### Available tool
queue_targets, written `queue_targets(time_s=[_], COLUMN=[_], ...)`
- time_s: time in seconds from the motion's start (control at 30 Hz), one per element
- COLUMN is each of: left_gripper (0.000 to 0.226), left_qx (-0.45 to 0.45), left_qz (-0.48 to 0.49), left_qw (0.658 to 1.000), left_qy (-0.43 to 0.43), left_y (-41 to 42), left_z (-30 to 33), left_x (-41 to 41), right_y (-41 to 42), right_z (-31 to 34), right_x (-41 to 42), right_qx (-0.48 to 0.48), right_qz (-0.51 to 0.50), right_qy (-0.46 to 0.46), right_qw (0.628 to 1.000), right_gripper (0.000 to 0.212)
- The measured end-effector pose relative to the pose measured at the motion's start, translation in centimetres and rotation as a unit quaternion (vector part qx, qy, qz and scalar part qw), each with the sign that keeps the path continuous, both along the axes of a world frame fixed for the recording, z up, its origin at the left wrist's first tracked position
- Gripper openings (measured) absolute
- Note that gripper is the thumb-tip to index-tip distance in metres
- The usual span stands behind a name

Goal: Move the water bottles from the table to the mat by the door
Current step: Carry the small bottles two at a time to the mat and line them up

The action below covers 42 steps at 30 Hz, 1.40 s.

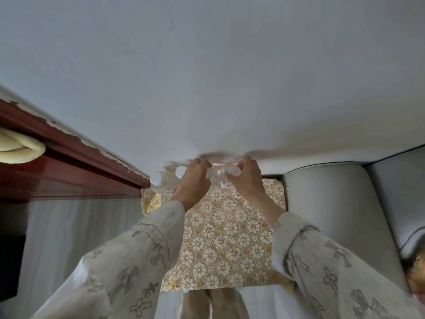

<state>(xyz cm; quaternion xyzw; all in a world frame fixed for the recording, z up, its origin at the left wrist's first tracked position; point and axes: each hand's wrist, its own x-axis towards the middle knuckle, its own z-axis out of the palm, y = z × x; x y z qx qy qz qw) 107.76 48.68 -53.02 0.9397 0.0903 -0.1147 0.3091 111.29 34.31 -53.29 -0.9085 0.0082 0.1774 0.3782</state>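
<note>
Several clear water bottles with white caps stand in a row at the far edge of a gold flower-patterned mat (pixel 225 238), against the wall. The leftmost bottle (pixel 158 183) stands free by the door frame. My left hand (pixel 193 183) is curled over the top of a bottle (pixel 181 172) beside it. My right hand (pixel 247 178) grips a white-capped bottle (pixel 224 180) at the right end of the row. Both hands partly hide the bottles' bodies.
A dark red wooden door frame (pixel 69 162) runs along the left, with a rolled cream cloth (pixel 20 148) at its side. A grey cushioned sofa (pixel 340 215) borders the mat on the right. A pale wall (pixel 207 77) rises behind. Light wood floor (pixel 80 226) lies left of the mat.
</note>
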Motion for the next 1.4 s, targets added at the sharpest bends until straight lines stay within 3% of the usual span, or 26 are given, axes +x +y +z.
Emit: queue_targets(time_s=[0.1, 0.23, 0.3, 0.5, 0.73, 0.9, 1.13, 1.23, 1.4], left_gripper=[0.038, 0.039, 0.043, 0.044, 0.033, 0.024, 0.022, 0.018, 0.014], left_qx=[-0.034, -0.141, -0.165, -0.191, -0.273, -0.289, -0.261, -0.242, -0.205], left_qz=[0.045, 0.197, 0.210, 0.239, 0.378, 0.536, 0.678, 0.723, 0.813], left_qw=[0.998, 0.970, 0.964, 0.952, 0.884, 0.792, 0.665, 0.614, 0.480], left_qy=[0.002, -0.011, -0.013, 0.006, 0.026, -0.043, -0.172, -0.205, -0.257], left_y=[-0.6, -1.4, -1.6, -2.0, 0.0, 1.9, 0.0, -3.4, -11.6], left_z=[0.3, 1.8, 2.7, 6.5, 10.7, 12.8, 17.5, 19.4, 21.0], left_x=[0.6, 0.2, -0.5, -4.8, -17.6, -31.5, -51.3, -60.3, -75.4], right_y=[0.1, 0.1, -0.2, -0.7, 1.8, 6.6, 11.5, 11.2, 9.4], right_z=[0.4, 1.8, 2.9, 7.2, 12.6, 15.7, 19.8, 20.7, 21.6], right_x=[0.7, 0.2, -0.4, -3.8, -11.6, -20.0, -37.5, -46.9, -62.8], right_qx=[0.026, 0.059, 0.076, 0.046, 0.062, 0.071, 0.119, 0.130, 0.120], right_qz=[0.018, 0.016, 0.028, 0.088, 0.236, 0.357, 0.493, 0.562, 0.691], right_qy=[0.033, 0.083, 0.109, 0.111, 0.126, 0.121, 0.160, 0.181, 0.206], right_qw=[0.999, 0.995, 0.991, 0.989, 0.962, 0.923, 0.847, 0.797, 0.682], right_gripper=[0.032, 0.046, 0.053, 0.048, 0.037, 0.033, 0.017, 0.005, 0.018])
